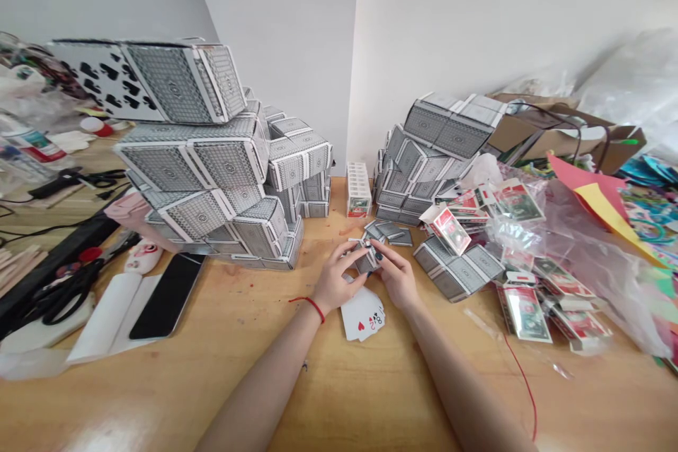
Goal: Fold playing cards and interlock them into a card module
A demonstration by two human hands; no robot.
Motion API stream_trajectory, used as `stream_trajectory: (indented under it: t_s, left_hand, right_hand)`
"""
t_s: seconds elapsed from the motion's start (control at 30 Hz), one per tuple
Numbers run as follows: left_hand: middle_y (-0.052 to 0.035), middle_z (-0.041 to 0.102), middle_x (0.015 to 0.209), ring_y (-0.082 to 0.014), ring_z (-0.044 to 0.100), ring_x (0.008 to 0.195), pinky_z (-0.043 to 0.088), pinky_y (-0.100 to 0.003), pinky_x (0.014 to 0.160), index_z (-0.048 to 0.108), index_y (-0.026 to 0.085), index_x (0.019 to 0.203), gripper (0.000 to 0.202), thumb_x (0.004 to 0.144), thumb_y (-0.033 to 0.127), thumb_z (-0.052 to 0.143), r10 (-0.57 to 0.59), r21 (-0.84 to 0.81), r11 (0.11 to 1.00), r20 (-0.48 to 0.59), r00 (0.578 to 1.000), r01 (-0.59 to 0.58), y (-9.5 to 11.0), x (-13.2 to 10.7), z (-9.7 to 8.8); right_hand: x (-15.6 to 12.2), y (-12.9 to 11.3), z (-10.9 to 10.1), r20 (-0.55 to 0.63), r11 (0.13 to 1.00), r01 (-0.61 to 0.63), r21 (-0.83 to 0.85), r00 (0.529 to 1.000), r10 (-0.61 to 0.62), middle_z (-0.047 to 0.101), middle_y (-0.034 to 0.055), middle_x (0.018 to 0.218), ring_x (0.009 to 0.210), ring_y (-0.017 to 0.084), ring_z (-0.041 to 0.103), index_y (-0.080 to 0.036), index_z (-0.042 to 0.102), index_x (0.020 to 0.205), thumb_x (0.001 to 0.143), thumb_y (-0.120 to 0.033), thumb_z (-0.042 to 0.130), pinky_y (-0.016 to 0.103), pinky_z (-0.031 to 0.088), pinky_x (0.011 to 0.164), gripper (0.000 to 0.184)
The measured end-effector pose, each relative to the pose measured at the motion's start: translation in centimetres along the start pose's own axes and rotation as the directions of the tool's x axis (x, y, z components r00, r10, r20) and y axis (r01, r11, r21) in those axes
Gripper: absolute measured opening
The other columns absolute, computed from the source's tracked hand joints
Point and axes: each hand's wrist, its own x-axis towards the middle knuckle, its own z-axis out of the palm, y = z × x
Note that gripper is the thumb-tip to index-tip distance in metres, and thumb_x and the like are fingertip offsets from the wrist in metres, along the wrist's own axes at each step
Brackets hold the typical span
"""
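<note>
My left hand [335,277] and my right hand [398,278] meet at the middle of the wooden table [222,374]. Both pinch a small folded block of grey-backed playing cards [366,259] between their fingertips. A red string circles my left wrist. Under the hands a few face-up cards [363,316] lie fanned on the wood. Just beyond the fingers lie loose folded card pieces [389,231].
A tall stack of card-built blocks [212,169] rises at the left, a smaller pile [429,148] at the right. Card boxes [522,311] and clear plastic spread at right. A phone [167,295], scissors [63,293] and paper lie at left.
</note>
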Motion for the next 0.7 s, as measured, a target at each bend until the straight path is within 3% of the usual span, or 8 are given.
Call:
stream_trajectory:
  t_s: [0.23, 0.37, 0.7]
  left_hand:
    - [-0.0062, 0.043, 0.122, -0.0204, 0.043, 0.112, 0.041, -0.041, 0.093, 0.048, 0.028, 0.116, 0.045, 0.073, 0.017, 0.055, 0.076, 0.064, 0.995, 0.053, 0.996, -0.079, -0.01, -0.12, 0.25]
    - [-0.0054, 0.042, 0.124, -0.0207, 0.04, 0.115, 0.04, -0.042, 0.094, 0.047, 0.029, 0.116, 0.044, 0.075, 0.014, 0.052, 0.102, 0.117, 0.987, 0.091, 0.991, -0.112, -0.03, -0.03, 0.26]
    - [-0.0063, 0.043, 0.125, -0.0198, 0.037, 0.118, 0.036, -0.042, 0.099, 0.034, 0.025, 0.127, 0.055, 0.076, 0.01, 0.047, 0.083, 0.228, 0.968, 0.113, 0.99, -0.107, 0.46, 0.19, 0.07]
  right_hand:
    - [0.17, 0.39, 0.25, -0.1, 0.982, 0.136, -0.135, 0.984, -0.15, 0.065, 0.0048, 0.098, 0.092, 0.022, 0.059, -0.022, 0.06, 0.099, 0.065, -0.029, 0.066, 0.04, 0.044, 0.085, 0.036]
    - [0.06, 0.32, 0.31, -0.128, 0.989, 0.087, -0.121, 0.986, -0.102, 0.066, 0.0052, 0.096, 0.089, 0.021, 0.061, -0.021, 0.059, 0.103, 0.068, -0.03, 0.063, 0.038, 0.046, 0.081, 0.036]
    - [-0.09, -0.18, 0.25, -0.085, 0.99, 0.054, -0.131, 0.994, -0.066, 0.068, 0.0039, 0.09, 0.081, 0.019, 0.062, -0.019, 0.066, 0.089, 0.068, -0.032, 0.063, 0.032, 0.047, 0.075, 0.024]
